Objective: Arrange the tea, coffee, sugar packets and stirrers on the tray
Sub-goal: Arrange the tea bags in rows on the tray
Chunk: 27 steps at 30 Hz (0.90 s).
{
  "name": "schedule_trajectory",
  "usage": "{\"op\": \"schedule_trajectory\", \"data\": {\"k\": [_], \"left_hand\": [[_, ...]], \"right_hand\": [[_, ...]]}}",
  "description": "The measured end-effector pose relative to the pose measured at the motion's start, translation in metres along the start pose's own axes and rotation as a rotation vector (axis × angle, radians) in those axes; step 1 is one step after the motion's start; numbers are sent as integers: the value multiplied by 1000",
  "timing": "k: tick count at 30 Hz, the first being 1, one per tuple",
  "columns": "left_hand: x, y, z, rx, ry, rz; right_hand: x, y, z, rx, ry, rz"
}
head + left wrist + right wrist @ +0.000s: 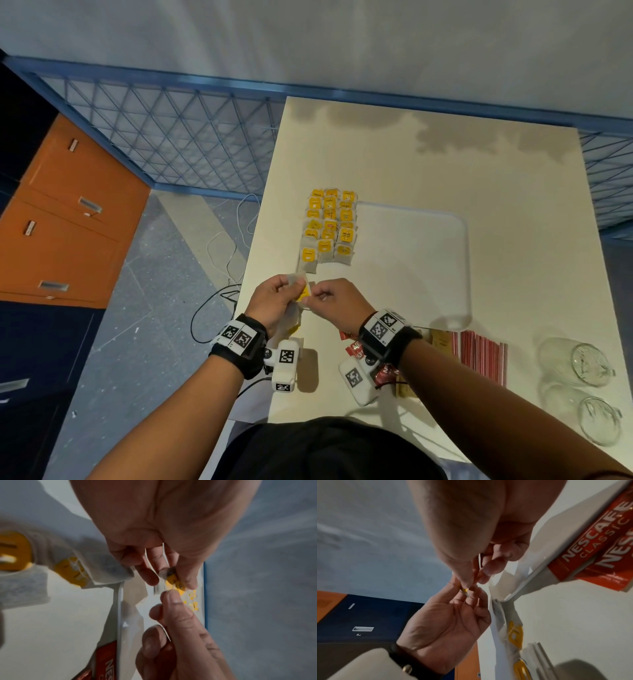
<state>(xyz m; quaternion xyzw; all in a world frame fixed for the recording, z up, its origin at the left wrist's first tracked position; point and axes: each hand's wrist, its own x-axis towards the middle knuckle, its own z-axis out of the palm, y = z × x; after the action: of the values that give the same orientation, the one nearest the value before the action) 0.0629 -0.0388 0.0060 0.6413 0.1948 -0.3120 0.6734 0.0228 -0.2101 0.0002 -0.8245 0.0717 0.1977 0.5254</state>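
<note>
A cream table [479, 192] stands against a pale wall, with a blue lattice rail behind it and orange and dark blue cabinets off to the left. Above its near left corner both hands meet over one tea bag [297, 291]. The left hand [274, 301] has its fingers curled round the white pouch, thumb and fingertips pinching it. The right hand [337, 301] pinches the yellow tag [174, 582] of that same bag between thumb and forefinger, the other fingers folded in. The two grips touch at the tag, so the bag hangs between them, clear of the table.

Just beyond the grip, rows of tea bags [329, 228] with yellow tags lie overlapping along the left side of the white tray [428, 240]. Under the left hand, a few more loose tea bags [291, 325] sit at the table's edge. Below the right wrist lie red coffee sachets [597, 545] marked Nescafe Classic, touching the tray's near rim. Further right of the grip are brown sugar packets [440, 341], then a bundle of red-and-white striped stirrers [483, 356], and well apart at the table's right side two clear glass cups [579, 363] lying on their sides
</note>
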Motion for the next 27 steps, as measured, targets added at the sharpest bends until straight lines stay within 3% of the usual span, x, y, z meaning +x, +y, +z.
{"op": "schedule_trajectory", "data": {"k": [5,9,16,22,27], "left_hand": [[1,3,2,-12,18,-10],[-1,4,3,109,-20,16],[-6,9,9,153,-42,81],[0,3,-20,598,1,208],[-6,-6,-41,946,11,165]], "right_hand": [[6,0,-8,63,130,65],[12,-3,-14,184,221,87],[7,-9,-19,199,93,64],[25,-4,-38,-139,130,18],[44,0,-47,-353,100,63]]}}
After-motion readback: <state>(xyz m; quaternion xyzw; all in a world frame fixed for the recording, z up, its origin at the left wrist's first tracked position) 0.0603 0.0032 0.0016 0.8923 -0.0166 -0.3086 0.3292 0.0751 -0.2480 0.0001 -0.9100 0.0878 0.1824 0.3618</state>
